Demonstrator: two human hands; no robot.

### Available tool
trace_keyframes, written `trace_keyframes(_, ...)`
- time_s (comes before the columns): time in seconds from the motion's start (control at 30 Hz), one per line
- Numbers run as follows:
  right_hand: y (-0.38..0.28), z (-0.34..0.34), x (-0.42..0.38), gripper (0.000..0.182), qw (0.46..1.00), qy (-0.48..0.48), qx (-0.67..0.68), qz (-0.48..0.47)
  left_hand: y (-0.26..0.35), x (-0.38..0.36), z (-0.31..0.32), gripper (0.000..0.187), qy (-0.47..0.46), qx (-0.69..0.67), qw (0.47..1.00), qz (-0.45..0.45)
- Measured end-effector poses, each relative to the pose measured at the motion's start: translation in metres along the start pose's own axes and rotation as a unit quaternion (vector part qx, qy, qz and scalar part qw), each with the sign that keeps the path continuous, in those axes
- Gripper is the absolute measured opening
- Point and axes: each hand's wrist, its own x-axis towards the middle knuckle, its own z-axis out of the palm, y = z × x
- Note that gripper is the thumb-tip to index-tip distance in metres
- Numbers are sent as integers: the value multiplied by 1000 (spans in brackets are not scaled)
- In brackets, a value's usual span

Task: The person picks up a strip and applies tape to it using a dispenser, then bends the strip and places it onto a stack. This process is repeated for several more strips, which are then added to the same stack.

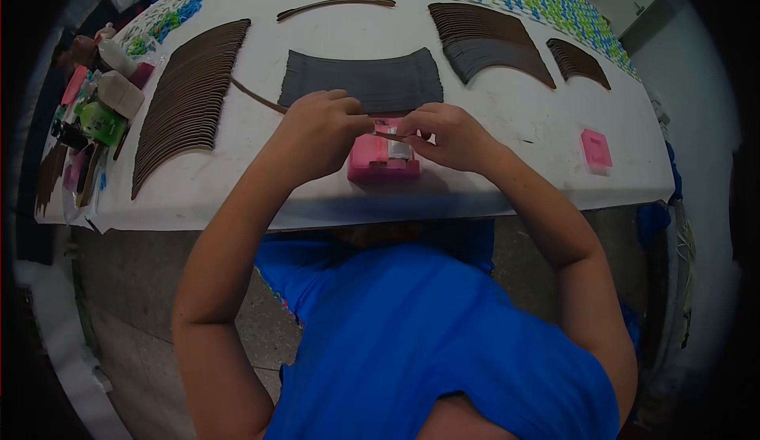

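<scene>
While bent over a white worktop [507, 115], left hand [321, 135] and right hand [447, 135] closed in a pinch on either end of a thin brown strip [388, 134] — held just above a pink box [382, 160] near the front edge. Beyond: a grey stack of curved slats [360, 82], brown fanned slats [190, 96] left and right — a second small pink box [595, 151] well apart.

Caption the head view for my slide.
Both hands, left hand and right hand, pinch a thin strip over a pink box.

Bright, even light on the white table [546, 123]; strong fisheye curving, dark vignetted corners.
</scene>
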Motion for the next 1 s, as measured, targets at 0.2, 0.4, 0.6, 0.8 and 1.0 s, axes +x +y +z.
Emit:
trace_keyframes(0.2,5,-14,-15,20,998,-39,-44,13,7,-7,35,21,86,-57,995,5)
trace_keyframes(0.4,7,-17,-21,21,998,-38,-47,16,11,-6,47,24,103,-59,993,5)
trace_keyframes(0.6,7,-16,-24,21,998,-36,-42,18,10,-8,46,27,94,-60,994,-2)
trace_keyframes(0.8,12,-39,-51,19,997,-38,-30,63,6,-9,52,29,103,-92,990,-2)
trace_keyframes(1.0,23,-83,-118,18,980,-8,-86,177,6,-6,55,28,93,-95,991,-2)
